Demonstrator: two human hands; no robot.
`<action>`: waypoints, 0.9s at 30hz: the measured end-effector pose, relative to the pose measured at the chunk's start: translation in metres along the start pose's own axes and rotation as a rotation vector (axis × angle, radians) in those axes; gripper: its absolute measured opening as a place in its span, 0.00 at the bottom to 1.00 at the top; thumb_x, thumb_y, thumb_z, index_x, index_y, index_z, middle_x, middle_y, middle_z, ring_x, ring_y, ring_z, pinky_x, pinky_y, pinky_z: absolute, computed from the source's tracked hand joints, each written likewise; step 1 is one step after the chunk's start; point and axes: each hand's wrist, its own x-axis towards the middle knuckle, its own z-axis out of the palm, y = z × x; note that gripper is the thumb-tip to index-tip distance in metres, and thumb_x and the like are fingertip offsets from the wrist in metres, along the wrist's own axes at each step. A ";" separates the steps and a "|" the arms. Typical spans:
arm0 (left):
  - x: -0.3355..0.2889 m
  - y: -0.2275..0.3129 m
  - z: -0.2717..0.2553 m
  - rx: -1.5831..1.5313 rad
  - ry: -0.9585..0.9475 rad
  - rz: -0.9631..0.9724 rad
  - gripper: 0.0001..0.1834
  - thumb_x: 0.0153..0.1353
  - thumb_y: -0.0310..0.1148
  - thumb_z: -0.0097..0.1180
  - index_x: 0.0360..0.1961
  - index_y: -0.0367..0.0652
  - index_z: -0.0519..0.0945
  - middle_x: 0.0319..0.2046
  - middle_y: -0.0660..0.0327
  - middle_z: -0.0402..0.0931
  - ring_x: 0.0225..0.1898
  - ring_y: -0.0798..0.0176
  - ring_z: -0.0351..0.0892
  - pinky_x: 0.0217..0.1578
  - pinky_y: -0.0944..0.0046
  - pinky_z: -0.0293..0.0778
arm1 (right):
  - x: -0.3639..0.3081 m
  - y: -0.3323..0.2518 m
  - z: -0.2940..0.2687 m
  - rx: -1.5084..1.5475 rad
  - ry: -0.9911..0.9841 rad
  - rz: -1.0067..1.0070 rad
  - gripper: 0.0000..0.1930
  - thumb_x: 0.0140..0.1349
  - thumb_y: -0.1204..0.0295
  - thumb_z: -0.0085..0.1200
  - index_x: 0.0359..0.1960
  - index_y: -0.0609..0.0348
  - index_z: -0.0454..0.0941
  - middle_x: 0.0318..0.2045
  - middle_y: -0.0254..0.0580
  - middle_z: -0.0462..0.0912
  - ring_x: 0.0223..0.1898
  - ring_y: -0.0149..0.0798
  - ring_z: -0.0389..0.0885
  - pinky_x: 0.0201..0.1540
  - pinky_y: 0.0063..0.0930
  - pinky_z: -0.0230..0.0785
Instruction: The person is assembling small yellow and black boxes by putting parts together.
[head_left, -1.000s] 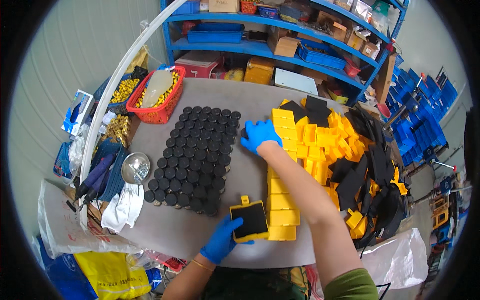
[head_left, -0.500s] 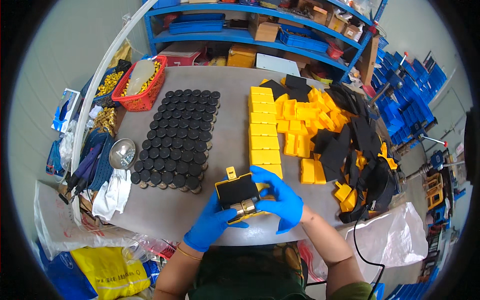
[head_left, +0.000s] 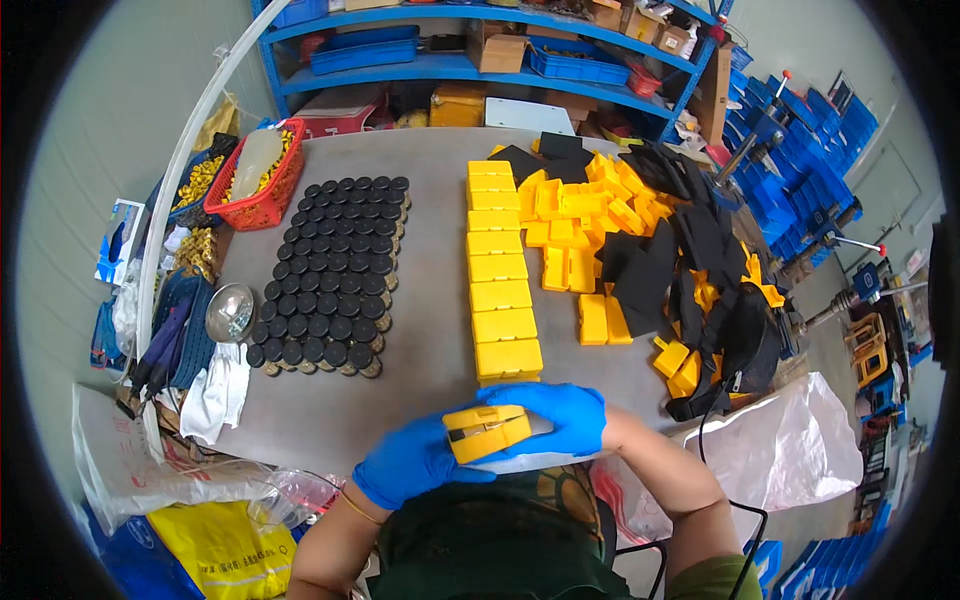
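Observation:
Both gloved hands hold a small yellow plastic box [head_left: 487, 433] close to my body, over the table's near edge. Its lid is folded over, and a dark strip shows along the side by my left glove. My left hand [head_left: 408, 465], in a blue glove, grips the box from the left. From the right, my right hand [head_left: 565, 415] wraps its gloved fingers over the far side. What lies inside the box is hidden now. Just beyond my hands, a row of closed yellow boxes [head_left: 502, 295] runs away from me.
Black-capped round parts [head_left: 330, 275] stand in rows on the grey table [head_left: 425, 330]. Loose yellow boxes [head_left: 568, 268] and black foam sheets [head_left: 645, 290] pile up at right. A red basket [head_left: 262, 205], metal bowl [head_left: 231, 312] and white glove [head_left: 215, 395] sit left. Blue shelving [head_left: 440, 66] stands behind.
The box was open, showing black foam and a metal cylindrical part; now its lid is folded over. Both hands have come lower, closer to my body, and the view has shifted slightly.

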 end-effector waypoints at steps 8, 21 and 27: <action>0.007 0.001 0.013 -1.108 0.049 -0.766 0.27 0.59 0.47 0.53 0.54 0.41 0.69 0.37 0.54 0.78 0.32 0.62 0.80 0.25 0.69 0.76 | -0.003 -0.002 0.008 0.011 -0.141 -0.072 0.31 0.55 0.59 0.60 0.58 0.58 0.64 0.55 0.52 0.70 0.56 0.52 0.69 0.58 0.38 0.63; 0.015 0.004 0.030 -0.530 0.082 -0.542 0.21 0.54 0.38 0.62 0.47 0.43 0.73 0.27 0.65 0.74 0.21 0.75 0.68 0.20 0.74 0.65 | -0.007 -0.007 0.028 -0.527 -0.036 -0.016 0.29 0.53 0.51 0.55 0.54 0.51 0.69 0.47 0.42 0.76 0.48 0.43 0.74 0.49 0.37 0.61; 0.031 -0.008 0.026 -0.282 0.333 -0.339 0.45 0.52 0.33 0.64 0.66 0.41 0.50 0.46 0.56 0.68 0.26 0.70 0.73 0.27 0.72 0.73 | -0.020 0.028 0.029 -0.756 0.430 -0.029 0.31 0.48 0.55 0.60 0.54 0.52 0.69 0.57 0.45 0.69 0.53 0.48 0.71 0.52 0.42 0.59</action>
